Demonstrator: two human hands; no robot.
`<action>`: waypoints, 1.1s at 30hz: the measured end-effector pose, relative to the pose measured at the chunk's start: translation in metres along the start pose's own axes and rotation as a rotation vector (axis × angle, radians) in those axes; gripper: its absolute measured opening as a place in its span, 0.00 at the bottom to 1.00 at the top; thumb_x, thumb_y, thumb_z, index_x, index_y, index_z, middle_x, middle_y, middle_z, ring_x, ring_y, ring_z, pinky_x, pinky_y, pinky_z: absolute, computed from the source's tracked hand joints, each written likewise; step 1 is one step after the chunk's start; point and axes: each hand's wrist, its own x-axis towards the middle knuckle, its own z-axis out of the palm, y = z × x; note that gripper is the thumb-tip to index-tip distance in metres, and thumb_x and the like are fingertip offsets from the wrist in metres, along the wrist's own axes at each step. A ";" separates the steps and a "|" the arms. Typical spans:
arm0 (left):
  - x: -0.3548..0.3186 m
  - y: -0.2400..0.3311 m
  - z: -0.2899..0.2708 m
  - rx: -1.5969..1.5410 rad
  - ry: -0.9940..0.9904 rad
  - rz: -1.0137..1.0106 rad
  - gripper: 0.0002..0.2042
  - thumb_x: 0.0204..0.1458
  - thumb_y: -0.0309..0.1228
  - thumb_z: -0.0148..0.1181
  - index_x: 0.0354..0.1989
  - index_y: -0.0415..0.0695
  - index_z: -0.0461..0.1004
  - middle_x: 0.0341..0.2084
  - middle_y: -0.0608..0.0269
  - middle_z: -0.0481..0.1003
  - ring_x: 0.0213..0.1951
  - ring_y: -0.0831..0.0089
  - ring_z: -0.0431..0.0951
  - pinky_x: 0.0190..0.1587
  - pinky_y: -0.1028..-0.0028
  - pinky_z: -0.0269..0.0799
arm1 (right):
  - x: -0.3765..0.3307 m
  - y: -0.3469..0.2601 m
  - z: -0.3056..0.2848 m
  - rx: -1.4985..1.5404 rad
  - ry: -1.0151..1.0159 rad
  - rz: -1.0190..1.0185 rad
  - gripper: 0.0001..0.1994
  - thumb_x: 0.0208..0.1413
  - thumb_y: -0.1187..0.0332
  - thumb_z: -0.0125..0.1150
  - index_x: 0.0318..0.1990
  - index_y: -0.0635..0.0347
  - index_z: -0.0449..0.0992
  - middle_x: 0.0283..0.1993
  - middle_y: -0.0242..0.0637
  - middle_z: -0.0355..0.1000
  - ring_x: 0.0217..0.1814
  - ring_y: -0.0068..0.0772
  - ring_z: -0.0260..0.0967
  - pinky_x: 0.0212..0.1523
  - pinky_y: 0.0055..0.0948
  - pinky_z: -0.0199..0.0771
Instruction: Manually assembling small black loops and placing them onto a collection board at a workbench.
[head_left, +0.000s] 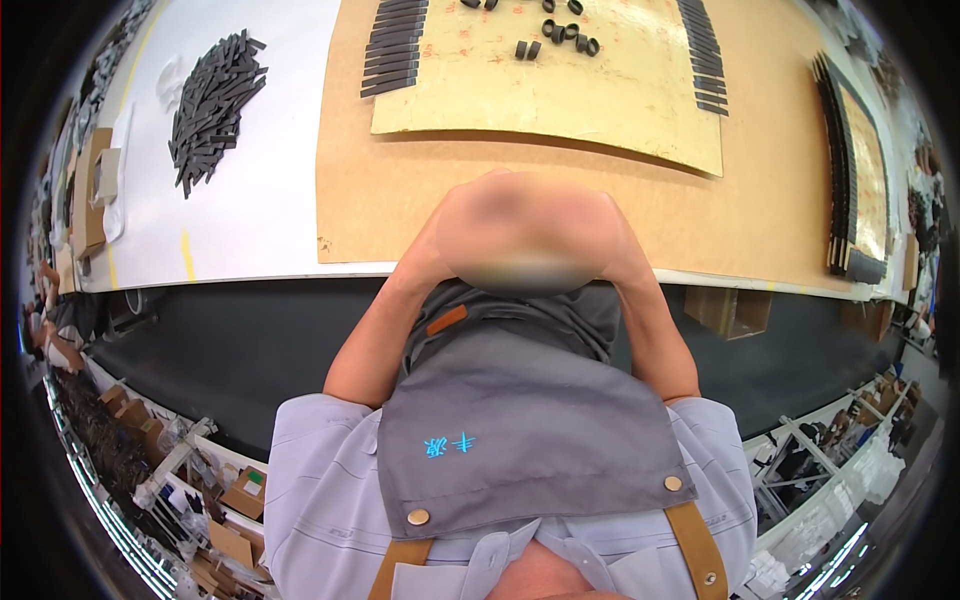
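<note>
So the writing first: the person's grey cloth apron (540, 390) had a couple of bright blue characters (450, 445) on the chest, and the yellowish board (540, 95) at the top of the frame was dotted with faint red marks (505, 25), too small to make out. The apron also had tan straps (695, 545), round metal snaps (418, 517) and an orange-brown tab (446, 320), over a pale lavender shirt (310, 480).

Left hand (462, 232) and right hand (597, 232) were close together mid-frame, over the counter's (275, 180) near edge, but a big blur covered them, so no way to tell if the fingers were open, closed or gripping anything.

Nearest stuff: stubby matte black rings (575, 40) loose on the board, top centre, with flat black strips (392, 55) lined up like comb teeth along its left and right edges. Smooth brown sheet (350, 200) underneath. Upper left, a messy heap of black strips (215, 115) sat on the white surface.
</note>
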 end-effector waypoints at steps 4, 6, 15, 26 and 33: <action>-0.003 0.000 0.004 0.061 0.081 0.099 0.07 0.47 0.22 0.59 0.36 0.42 0.72 0.17 0.80 0.53 0.21 0.88 0.51 0.24 0.83 0.47 | 0.000 -0.004 0.005 0.050 0.016 -0.003 0.12 0.58 0.66 0.51 0.26 0.62 0.71 0.17 0.23 0.59 0.16 0.12 0.53 0.15 0.20 0.51; -0.003 -0.004 0.005 0.051 0.093 0.101 0.08 0.47 0.21 0.59 0.36 0.41 0.73 0.17 0.80 0.53 0.21 0.88 0.51 0.24 0.83 0.47 | -0.002 -0.008 0.006 0.063 0.011 0.021 0.11 0.58 0.66 0.50 0.27 0.62 0.71 0.17 0.23 0.60 0.16 0.12 0.53 0.15 0.19 0.52; -0.002 -0.008 -0.002 -0.050 0.069 0.063 0.07 0.48 0.24 0.62 0.36 0.40 0.74 0.15 0.81 0.53 0.21 0.90 0.52 0.23 0.83 0.47 | 0.000 -0.004 -0.008 0.339 -0.201 0.151 0.12 0.60 0.66 0.45 0.32 0.64 0.71 0.18 0.25 0.60 0.14 0.15 0.57 0.15 0.17 0.58; 0.003 -0.002 -0.006 0.018 -0.010 0.090 0.07 0.49 0.30 0.64 0.35 0.42 0.76 0.16 0.79 0.54 0.21 0.87 0.52 0.23 0.81 0.48 | 0.005 -0.016 -0.007 0.258 -0.248 0.115 0.13 0.61 0.64 0.50 0.27 0.62 0.71 0.17 0.25 0.62 0.13 0.14 0.57 0.14 0.15 0.57; 0.002 -0.007 -0.013 -0.496 -0.036 -0.034 0.13 0.60 0.35 0.50 0.43 0.37 0.72 0.16 0.78 0.56 0.20 0.86 0.55 0.23 0.82 0.52 | -0.002 0.004 0.013 0.107 0.073 -0.054 0.14 0.57 0.67 0.52 0.20 0.61 0.66 0.13 0.22 0.57 0.17 0.10 0.57 0.14 0.15 0.54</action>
